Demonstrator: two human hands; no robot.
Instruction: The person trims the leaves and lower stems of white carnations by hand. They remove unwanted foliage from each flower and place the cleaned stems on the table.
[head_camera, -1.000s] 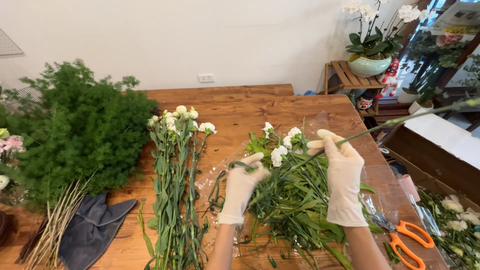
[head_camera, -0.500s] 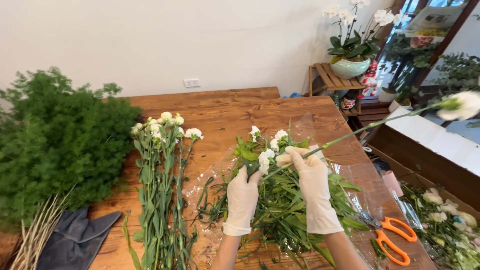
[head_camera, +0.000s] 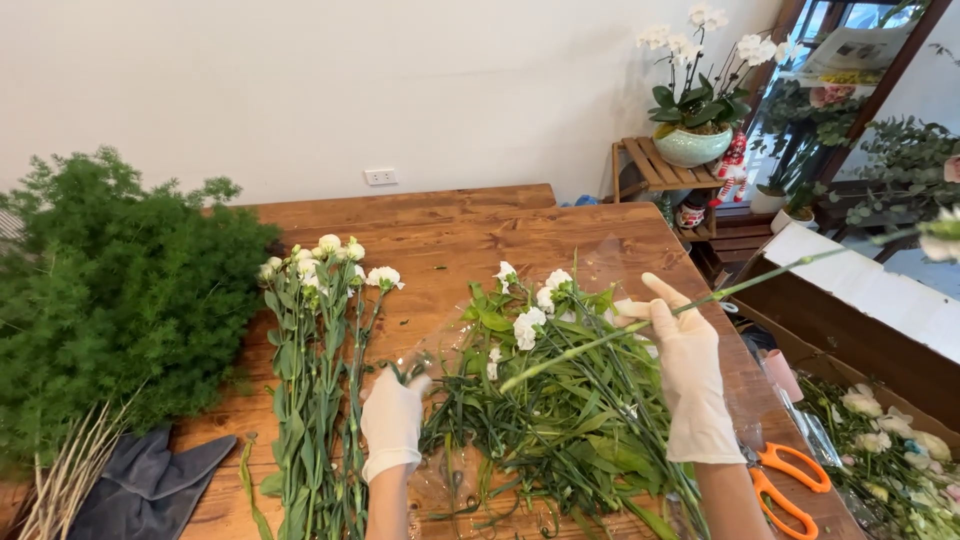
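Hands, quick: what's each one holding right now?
Left hand: closed on the clear wrap beside the loose green stems.
Right hand: pinching one long flower stem, lifted off the pile.

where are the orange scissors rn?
Head view, bottom right: the orange scissors lie on the wooden table, just right of the right hand and its wrist, beside the loose flower pile.

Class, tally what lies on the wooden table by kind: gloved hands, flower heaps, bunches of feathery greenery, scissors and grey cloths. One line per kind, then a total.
Gloved hands: 2, left hand and right hand
Flower heaps: 2, sorted row and loose heap
Feathery greenery: 1
Orange scissors: 1
Grey cloth: 1
Total: 7
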